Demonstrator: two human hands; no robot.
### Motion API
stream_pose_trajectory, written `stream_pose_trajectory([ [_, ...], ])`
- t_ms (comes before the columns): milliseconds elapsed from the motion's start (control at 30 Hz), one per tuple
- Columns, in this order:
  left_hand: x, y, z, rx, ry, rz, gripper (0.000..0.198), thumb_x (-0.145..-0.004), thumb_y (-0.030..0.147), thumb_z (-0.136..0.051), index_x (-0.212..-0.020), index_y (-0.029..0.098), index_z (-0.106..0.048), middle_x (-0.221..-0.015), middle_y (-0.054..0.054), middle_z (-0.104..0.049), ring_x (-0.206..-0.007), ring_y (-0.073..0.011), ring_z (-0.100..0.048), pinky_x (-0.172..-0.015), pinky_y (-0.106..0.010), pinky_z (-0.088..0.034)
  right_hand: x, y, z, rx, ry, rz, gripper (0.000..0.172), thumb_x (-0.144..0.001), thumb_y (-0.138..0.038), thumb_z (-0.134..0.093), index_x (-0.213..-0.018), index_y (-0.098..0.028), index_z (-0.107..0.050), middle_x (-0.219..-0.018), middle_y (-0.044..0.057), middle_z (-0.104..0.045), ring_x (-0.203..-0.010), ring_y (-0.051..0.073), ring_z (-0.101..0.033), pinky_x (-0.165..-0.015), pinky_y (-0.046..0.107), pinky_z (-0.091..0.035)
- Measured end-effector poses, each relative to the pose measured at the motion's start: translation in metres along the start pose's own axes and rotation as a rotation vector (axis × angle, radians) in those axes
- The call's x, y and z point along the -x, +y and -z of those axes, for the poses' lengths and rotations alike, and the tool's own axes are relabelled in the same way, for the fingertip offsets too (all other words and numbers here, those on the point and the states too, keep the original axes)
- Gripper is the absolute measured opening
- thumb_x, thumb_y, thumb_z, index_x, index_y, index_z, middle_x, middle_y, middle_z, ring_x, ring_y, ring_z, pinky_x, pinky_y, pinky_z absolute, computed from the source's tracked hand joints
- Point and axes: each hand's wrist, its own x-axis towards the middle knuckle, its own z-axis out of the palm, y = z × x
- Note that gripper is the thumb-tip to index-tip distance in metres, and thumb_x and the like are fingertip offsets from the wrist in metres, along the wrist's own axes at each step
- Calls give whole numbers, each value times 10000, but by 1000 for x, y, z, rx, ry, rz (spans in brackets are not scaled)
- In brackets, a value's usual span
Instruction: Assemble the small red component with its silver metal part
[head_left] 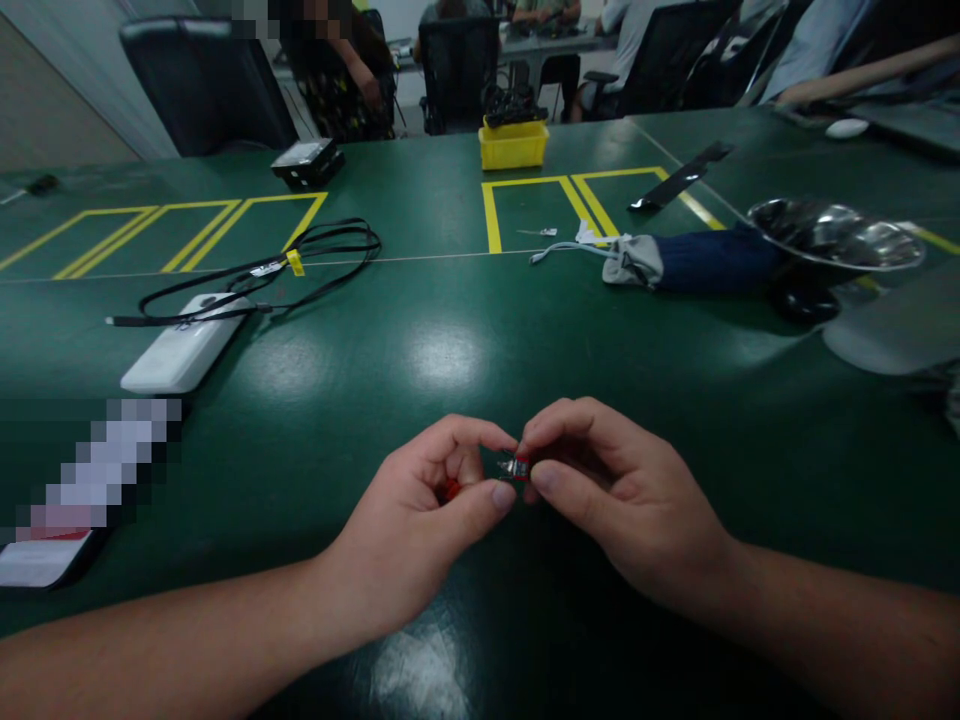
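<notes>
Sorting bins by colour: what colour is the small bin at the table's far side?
Yellow. The small bin shows best in the head view, holding dark items.

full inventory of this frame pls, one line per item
small red and silver metal part: 1, pinched between both hands, near centre
green table: 1, yellow taped outlines
white slab-shaped power bank: 1, left
coiled black cable: 1, yellow tag, left of centre
yellow plastic bin: 1, far centre, black items inside
black flat box: 1, far left
dark blue cloth pouch: 1, grey end, right
shiny metal bowl: 1, right
black office chairs: several, far side
other people: several, seated, background
left hand: 1
right hand: 1
</notes>
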Motion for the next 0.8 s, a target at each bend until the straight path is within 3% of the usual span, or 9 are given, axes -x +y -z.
stream_pose_trajectory([
  [167, 0, -2, 1, 43, -16, -11, 245, -794, 205, -647, -1038, 190, -632, -582, 55, -415, -492, -54, -372, -480, -197, -307, -3, -1, 0, 11, -135, -44, 175, -886, -263, -521, -1032, -178, -570, -850, 26, -628, -714, 122, -586, -620, 233, -471],
  [300, 0, -3, 2, 23, -40, -19, 253, -824, 213, -609, -1075, 192, -632, -594, 49, -412, -501, -53, -373, -479, -193, -310, -4, -3, 2, 98, -224, -20, 155, -894, -258, -498, -946, -170, -614, -776, 4, -615, -670, 109, -549, -599, 218, -437],
  [567, -2, -5, 3, 16, -95, -42, 353, -819, 196, -609, -1171, 201, -587, -602, 51, -432, -494, -47, -366, -466, -186, -304, -6, -4, 2, 137, -206, 10, 153, -878, -212, -514, -939, -180, -651, -803, 12, -635, -718, 123, -570, -656, 236, -438],
  [800, -1, -5, 5, -4, -96, -33, 228, -813, 188, -618, -1040, 187, -641, -586, 55, -397, -501, -48, -377, -472, -188, -303, -7, -5, 3, 150, -222, 6, 160, -871, -176, -517, -887, -185, -676, -777, 1, -644, -683, 112, -569, -636, 231, -436],
])
